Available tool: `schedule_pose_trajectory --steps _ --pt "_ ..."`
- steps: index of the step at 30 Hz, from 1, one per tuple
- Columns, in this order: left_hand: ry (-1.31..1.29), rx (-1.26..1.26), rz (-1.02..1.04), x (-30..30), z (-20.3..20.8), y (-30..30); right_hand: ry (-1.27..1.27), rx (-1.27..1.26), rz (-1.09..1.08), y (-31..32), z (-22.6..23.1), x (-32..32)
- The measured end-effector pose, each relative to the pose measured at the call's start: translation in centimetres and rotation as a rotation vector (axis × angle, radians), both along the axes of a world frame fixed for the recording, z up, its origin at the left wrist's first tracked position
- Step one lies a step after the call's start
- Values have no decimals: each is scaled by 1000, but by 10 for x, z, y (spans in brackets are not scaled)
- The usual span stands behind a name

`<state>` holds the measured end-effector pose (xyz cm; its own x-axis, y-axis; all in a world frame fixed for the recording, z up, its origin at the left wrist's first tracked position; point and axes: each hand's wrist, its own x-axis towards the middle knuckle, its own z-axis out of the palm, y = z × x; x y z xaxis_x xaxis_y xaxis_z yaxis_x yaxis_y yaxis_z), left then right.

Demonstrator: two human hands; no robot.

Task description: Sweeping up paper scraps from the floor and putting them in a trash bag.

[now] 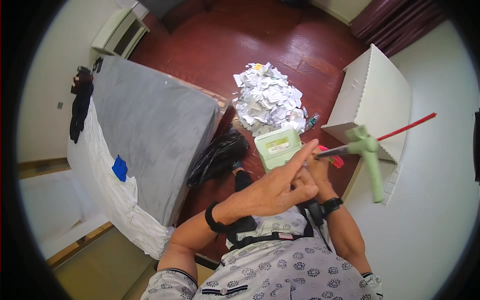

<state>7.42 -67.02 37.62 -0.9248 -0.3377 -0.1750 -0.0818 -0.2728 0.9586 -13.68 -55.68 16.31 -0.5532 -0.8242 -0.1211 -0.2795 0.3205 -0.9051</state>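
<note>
My left hand point(282, 190) is in front of my body, index finger stretched out, thumb apart and the other fingers curled; nothing shows in it. Partly behind it, my right hand point(320, 172) is closed around a grey pole running to a light green T-shaped handle point(364, 145), seemingly of a long-handled dustpan. A light green dustpan point(275, 161) with a label stands on the floor beyond my hands. A red pole point(407, 126) sticks out past the handle to the right. Beside my right hand is a pink-red piece point(334, 159), mostly hidden, its kind unclear.
A heap of white paper scraps point(267, 97) lies on the dark red floor, a plastic bottle point(312, 121) at its edge. A black plastic bag point(217, 156) lies by the grey mattress point(150, 110). A white cabinet point(365, 95) stands right; a blue cloth point(119, 168) lies left.
</note>
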Motion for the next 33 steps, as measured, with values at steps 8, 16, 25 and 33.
schedule_pose_trajectory --steps 8,16,25,33 --pt "-123 695 332 -140 -22 115 -164 32 539 73 -39 -59" --pt "-520 762 648 -198 -64 169 -51 327 768 121 -39 -154" --pt "-597 637 729 -190 -127 203 1226 282 460 60 57 -473" --pt "-710 357 600 -173 -167 218 1584 1079 724 42 96 -577"
